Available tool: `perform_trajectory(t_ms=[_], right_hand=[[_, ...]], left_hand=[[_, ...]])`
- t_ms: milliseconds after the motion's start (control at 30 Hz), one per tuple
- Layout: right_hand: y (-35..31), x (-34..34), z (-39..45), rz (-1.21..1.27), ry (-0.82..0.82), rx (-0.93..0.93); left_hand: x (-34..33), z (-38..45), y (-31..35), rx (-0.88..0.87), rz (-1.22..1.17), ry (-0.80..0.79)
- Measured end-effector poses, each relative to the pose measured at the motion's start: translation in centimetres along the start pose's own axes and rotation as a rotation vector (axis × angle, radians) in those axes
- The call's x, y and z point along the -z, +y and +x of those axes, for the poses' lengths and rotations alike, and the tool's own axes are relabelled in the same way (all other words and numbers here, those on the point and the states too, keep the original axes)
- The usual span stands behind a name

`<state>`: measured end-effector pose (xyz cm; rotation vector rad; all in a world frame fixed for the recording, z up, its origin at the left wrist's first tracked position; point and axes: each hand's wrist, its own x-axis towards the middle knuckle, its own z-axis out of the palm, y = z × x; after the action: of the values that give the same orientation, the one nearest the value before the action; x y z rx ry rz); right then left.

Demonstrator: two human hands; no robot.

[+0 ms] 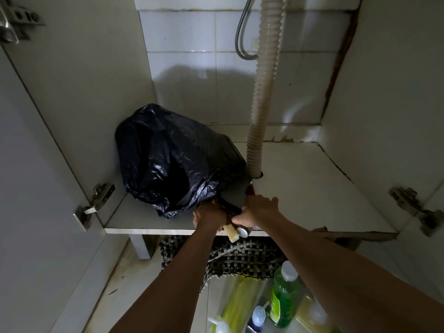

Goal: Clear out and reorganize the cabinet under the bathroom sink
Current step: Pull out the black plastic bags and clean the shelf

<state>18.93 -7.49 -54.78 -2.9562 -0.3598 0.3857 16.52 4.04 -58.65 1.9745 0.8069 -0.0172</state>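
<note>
Two hands meet at the front edge of the cabinet floor [312, 188], at about 6 o'clock from the black bag [173, 159]. The left hand [209, 216] is curled around a bundle of dark objects that I cannot make out; a pale yellow piece [231, 233] sticks out below it. The right hand [258, 211] is partly folded over the same bundle, thumb spread, with a small round metal head [242, 232] showing just under it. The bag sits on the left half of the floor, touching the left wall. At 3 o'clock from the bag, a ribbed white drain hose [263, 92] runs down through the floor. A thin grey hose [242, 32] loops at 12 o'clock. Below the cabinet lies a woven mat [230, 255], and at 5 o'clock stands a green bottle [284, 299] with a white cap.
</note>
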Motion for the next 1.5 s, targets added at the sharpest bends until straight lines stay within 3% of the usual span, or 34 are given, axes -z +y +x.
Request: perform_trajectory(t_ms=[267, 467, 700, 867, 1167, 1333, 1500], right_hand=[[2.0, 2.0, -2.0, 0.049, 0.059, 0.042], [4.3, 5.3, -7.7, 0.172, 0.094, 0.112], [5.5, 3.1, -16.1, 0.51, -0.141, 0.198], [3.2, -0.6, -18.2, 0.592, -0.385, 0.276], [1.3, -13.0, -19.7, 0.666, -0.694, 0.157], [1.4, -17.5, -20.7, 0.578, -0.678, 0.214], [1.6, -19.9, -21.3, 0.506, -0.665, 0.181]], left_hand=[[1.6, -1.6, -0.3, -0.04, 0.044, -0.017], [4.7, -5.4, 1.2, -0.018, 0.136, -0.375], [8.2, -10.5, -0.3, -0.014, 0.303, -0.586], [10.2, -12.4, -4.0, 0.084, 0.307, -0.573], [7.1, -15.8, -17.7, 0.47, 0.341, -0.535], [4.3, -18.0, -23.8, 0.564, 0.091, -0.391], [2.3, -18.6, -26.0, 0.551, 0.01, -0.388]])
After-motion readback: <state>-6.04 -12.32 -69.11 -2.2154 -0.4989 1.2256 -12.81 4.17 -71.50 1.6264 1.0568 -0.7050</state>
